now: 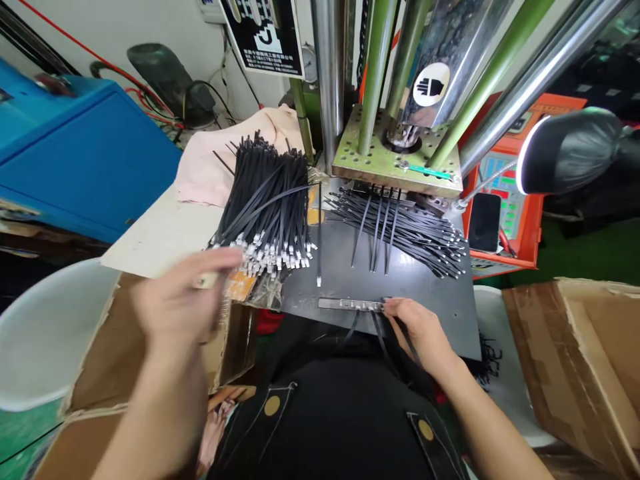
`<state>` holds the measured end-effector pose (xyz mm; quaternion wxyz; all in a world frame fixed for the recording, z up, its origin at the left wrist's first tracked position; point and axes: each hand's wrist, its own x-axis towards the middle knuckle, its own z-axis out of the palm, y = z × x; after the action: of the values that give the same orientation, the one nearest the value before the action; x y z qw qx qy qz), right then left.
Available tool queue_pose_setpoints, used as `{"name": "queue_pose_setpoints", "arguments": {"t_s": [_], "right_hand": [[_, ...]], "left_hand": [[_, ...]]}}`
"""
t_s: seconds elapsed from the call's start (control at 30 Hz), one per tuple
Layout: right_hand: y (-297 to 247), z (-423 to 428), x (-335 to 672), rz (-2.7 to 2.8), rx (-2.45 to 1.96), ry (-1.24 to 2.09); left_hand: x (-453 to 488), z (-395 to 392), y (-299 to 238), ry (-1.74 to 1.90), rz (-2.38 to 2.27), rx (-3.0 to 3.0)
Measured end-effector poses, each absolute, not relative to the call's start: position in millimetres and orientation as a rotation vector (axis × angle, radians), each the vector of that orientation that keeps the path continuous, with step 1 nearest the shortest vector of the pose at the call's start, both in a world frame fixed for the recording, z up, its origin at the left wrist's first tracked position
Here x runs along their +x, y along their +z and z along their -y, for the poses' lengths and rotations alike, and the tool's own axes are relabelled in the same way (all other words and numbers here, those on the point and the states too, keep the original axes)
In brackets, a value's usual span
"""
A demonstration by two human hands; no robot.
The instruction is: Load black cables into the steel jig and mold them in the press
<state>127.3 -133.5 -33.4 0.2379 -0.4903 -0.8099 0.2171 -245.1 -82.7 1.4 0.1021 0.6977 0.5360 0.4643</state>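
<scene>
Blurred by motion, my left hand is over the near end of a tall pile of black cables with white connectors. Its fingertips are at the left connectors; whether they grip one cannot be made out. My right hand pinches a black cable at the right end of a narrow metal fixture bar at the table's front edge. More black cables hang from the bar toward the apron. A single cable lies right of the pile. Another cable bundle lies below the press.
A green press plate with steel columns stands behind the dark tabletop. An orange control box, a phone and a lamp are at the right. Cardboard boxes and a white tub flank the table.
</scene>
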Motion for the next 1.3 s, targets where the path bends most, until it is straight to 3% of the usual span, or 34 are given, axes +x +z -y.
{"name": "queue_pose_setpoints", "arguments": {"t_s": [0.07,0.17,0.53,0.7,0.87,1.1,1.3], "right_hand": [[-23.0,131.0,123.1,2.4,-1.353,0.512],[-17.8,128.0,123.9,2.478,-1.359,0.532],[-59.2,133.0,151.7,2.215,-1.43,0.502],[-33.0,113.7,173.2,2.323,-1.358,0.838],[-10.5,49.4,140.8,2.112,-1.451,1.092],[-27.4,-32.1,-7.9,2.395,-2.014,1.003],[-36.0,-33.6,-17.6,2.409,-2.015,1.06]], "left_hand": [[-181.3,83.7,-16.8,0.97,-1.139,2.144],[-123.3,91.0,-40.0,0.751,-0.932,2.036],[-113.4,87.8,-27.0,0.51,-0.981,2.091],[-140.3,91.7,-26.9,0.545,-0.937,2.18],[-204.5,32.8,-6.7,0.871,-1.506,2.254],[-204.1,-109.1,-18.8,0.149,-2.076,2.226],[-271.8,-146.1,-49.3,0.278,-2.222,1.584]]}}
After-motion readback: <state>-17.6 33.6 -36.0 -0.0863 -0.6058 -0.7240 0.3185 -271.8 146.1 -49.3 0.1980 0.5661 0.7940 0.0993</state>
